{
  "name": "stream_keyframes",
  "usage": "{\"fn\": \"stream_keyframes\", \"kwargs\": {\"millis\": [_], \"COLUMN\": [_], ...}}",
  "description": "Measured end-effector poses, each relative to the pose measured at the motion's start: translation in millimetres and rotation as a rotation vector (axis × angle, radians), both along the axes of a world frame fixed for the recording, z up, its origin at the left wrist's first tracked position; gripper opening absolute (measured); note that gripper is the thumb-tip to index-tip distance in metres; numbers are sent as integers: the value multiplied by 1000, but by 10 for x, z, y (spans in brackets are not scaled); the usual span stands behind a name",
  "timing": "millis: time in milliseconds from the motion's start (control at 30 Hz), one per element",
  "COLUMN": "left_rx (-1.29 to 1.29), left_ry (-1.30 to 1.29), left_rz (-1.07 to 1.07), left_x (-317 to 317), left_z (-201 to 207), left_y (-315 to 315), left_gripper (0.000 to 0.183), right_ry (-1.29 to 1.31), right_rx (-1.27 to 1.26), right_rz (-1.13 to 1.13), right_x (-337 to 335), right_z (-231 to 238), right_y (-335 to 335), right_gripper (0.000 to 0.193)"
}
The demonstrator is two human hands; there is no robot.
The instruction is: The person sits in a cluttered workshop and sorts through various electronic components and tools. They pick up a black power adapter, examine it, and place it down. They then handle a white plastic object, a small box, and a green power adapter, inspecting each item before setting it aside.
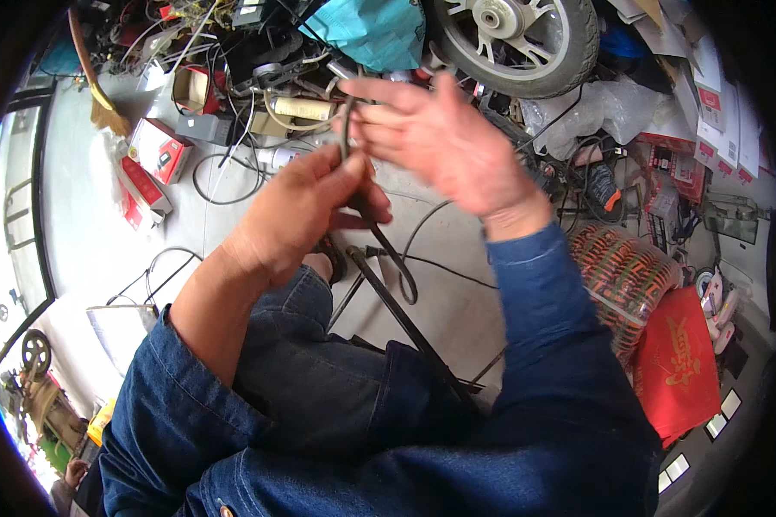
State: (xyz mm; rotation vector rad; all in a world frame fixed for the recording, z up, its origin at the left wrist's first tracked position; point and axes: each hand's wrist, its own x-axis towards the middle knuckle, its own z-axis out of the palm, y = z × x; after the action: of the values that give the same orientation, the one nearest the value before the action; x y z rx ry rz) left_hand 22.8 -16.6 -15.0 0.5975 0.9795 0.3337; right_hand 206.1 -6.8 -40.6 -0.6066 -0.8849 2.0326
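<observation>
My left hand (pixel 297 202) pinches a dark cable (pixel 385 243) between thumb and fingers, in front of my body. Above that grip the cable rises in a narrow bend; below, it hangs down and curls into a small loop. Just right of the bend is my right hand (pixel 448 142), fingers stretched out and palm facing left, slightly blurred. Its fingertips overlap the upper cable; whether they touch it I cannot tell. Below the hands, a dark metal tube (pixel 398 312) slants down toward my lap.
A spoked wheel with tire (pixel 569 60), a teal bag (pixel 371 34) and tangled cables fill the far side. Red-and-white boxes (pixel 159 151) and a broom (pixel 105 114) stand left. At right lie a patterned bundle (pixel 625 271) and a red bag (pixel 677 366). Another person's hand (pixel 76 470) shows lower left.
</observation>
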Motion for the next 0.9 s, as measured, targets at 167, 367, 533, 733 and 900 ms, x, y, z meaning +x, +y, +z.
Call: {"fn": "stream_keyframes", "kwargs": {"millis": [167, 367, 533, 733, 900], "left_rx": [-117, -157, -176, -199, -210], "left_ry": [-258, -318, -284, -197, -30], "left_rz": [511, 674, 888, 842, 709], "left_x": [-87, -124, -182, -122, -215], "left_z": [-53, -136, -100, -97, -248], "left_y": [106, 161, 172, 165, 112], "left_gripper": [28, 25, 34, 32, 18], "right_ry": [-642, -1385, -1576, -1634, -1433], "right_rx": [-192, 301, 250, 252, 261], "right_rz": [539, 680, 490, 153, -216], "right_x": [835, 325, -435, -427, 68], "right_z": [-739, -2718, -3104, -3487, -3316], "right_y": [-525, -2138, -2184, -2287, -2137], "right_gripper": [41, 28, 52, 42, 44]}}
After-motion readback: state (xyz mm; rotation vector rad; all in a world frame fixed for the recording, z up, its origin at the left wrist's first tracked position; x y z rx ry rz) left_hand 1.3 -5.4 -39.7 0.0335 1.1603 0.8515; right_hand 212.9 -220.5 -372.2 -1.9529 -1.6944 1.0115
